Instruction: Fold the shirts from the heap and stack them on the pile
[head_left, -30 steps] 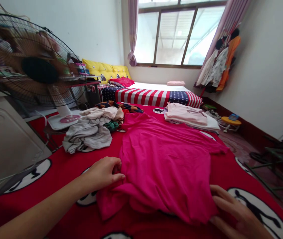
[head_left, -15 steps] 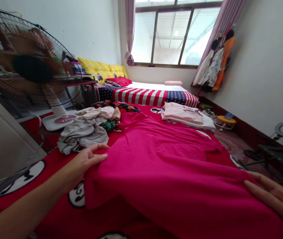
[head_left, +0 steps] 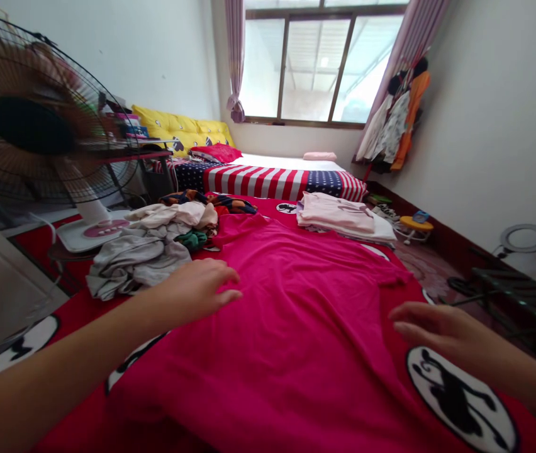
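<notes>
A bright pink T-shirt [head_left: 296, 314] lies spread flat on the red bed cover [head_left: 485, 428], its neck end away from me. My left hand [head_left: 197, 289] rests flat on the shirt's left edge, fingers stretched out. My right hand [head_left: 433, 330] hovers or rests at the shirt's right edge, fingers extended and slightly blurred. Neither hand holds anything.
A heap of grey and beige clothes [head_left: 150, 248] sits to the left. A folded pink and white stack [head_left: 343, 217] lies beyond the shirt. A standing fan [head_left: 36, 126] spins at left. A flag-patterned blanket [head_left: 272, 179] covers the far bed. Floor clutter and a dark rack [head_left: 518, 292] are at right.
The shirt's near hem, bunched a second ago, has been pulled toward me and spread flat. Both hands let go of the hem and moved forward onto the shirt's sides.
</notes>
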A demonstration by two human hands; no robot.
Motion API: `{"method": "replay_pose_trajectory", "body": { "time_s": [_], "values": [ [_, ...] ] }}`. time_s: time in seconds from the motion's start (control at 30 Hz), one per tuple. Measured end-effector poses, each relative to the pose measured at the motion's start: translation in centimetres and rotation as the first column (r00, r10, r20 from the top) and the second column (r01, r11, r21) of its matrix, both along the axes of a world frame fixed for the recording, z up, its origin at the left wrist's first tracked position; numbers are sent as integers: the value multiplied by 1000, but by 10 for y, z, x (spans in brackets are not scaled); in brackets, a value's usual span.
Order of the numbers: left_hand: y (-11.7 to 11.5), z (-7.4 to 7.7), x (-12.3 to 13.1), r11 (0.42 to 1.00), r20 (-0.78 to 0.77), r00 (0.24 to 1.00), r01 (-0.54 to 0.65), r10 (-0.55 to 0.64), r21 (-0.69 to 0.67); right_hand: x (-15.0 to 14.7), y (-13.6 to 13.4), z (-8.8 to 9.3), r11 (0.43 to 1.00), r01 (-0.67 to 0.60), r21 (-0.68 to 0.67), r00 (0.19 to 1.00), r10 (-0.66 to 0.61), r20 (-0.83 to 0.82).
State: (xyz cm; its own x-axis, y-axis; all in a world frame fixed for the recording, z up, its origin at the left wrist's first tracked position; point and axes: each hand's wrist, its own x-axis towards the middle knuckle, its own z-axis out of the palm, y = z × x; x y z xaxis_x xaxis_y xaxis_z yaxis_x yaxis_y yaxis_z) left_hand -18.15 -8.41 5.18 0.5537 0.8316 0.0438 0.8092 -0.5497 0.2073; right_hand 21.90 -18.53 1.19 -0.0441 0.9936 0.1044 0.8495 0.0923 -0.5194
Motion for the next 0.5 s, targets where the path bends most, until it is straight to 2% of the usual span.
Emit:
{"method": "replay_pose_trajectory", "body": {
  "time_s": [0.07, 0.1, 0.17, 0.23, 0.3, 0.4, 0.5],
  "values": [
    [7, -11, 43, 993, 109, 987, 117, -118, 11, -23, 31, 14, 994, -110, 7, 994, 110, 12],
    [7, -20, 61, 979, 156, 967, 201, -202, 21, -33, 41, 15, 983, -184, -4, 983, 184, 26],
    [-1, -38, 80, 939, 182, 922, 344, -341, 15, -46, 46, 7, 967, -256, -8, 965, 256, 61],
    [-18, -50, 80, 892, 189, 882, 448, -431, -57, -49, 34, -6, 955, -294, -49, 950, 297, 94],
    [-40, -53, 67, 843, 206, 848, 519, -488, -140, -43, 15, -13, 945, -309, -103, 941, 320, 110],
    [-69, -46, 45, 812, 212, 839, 540, -501, -222, -31, -5, -12, 933, -317, -173, 934, 338, 112],
    [-81, -33, 34, 762, 215, 830, 558, -515, -328, -19, 2, -9, 952, -247, -180, 944, 279, 175]
  ]
}}
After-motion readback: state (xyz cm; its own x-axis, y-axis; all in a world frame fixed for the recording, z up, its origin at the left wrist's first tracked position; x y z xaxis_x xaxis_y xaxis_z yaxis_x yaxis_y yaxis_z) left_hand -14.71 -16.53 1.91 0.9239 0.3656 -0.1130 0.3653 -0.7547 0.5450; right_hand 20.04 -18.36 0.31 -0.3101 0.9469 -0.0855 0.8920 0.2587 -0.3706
